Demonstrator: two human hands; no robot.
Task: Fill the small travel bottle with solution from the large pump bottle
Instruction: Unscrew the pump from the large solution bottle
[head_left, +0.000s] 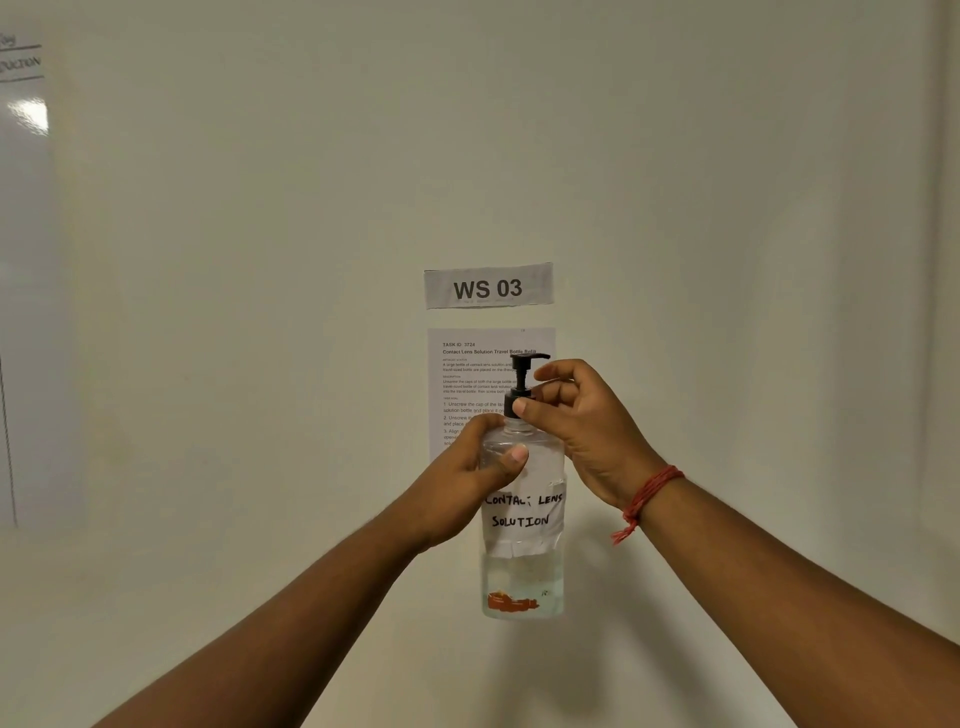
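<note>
Clear plastic pump bottle (522, 519), upright, handwritten paper label: left hand (467, 478) wraps shoulder; right hand (576, 415) pinches black pump collar (514, 404) directly above, on bottle's long axis.

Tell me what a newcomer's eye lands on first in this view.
First, the clear pump bottle held up at centre, its label handwritten "Contact Lens Solution". The left hand grips its shoulder while the right hand pinches the black pump collar. Behind, on the wall, a "WS 03" sign sits above a printed task sheet.
</note>
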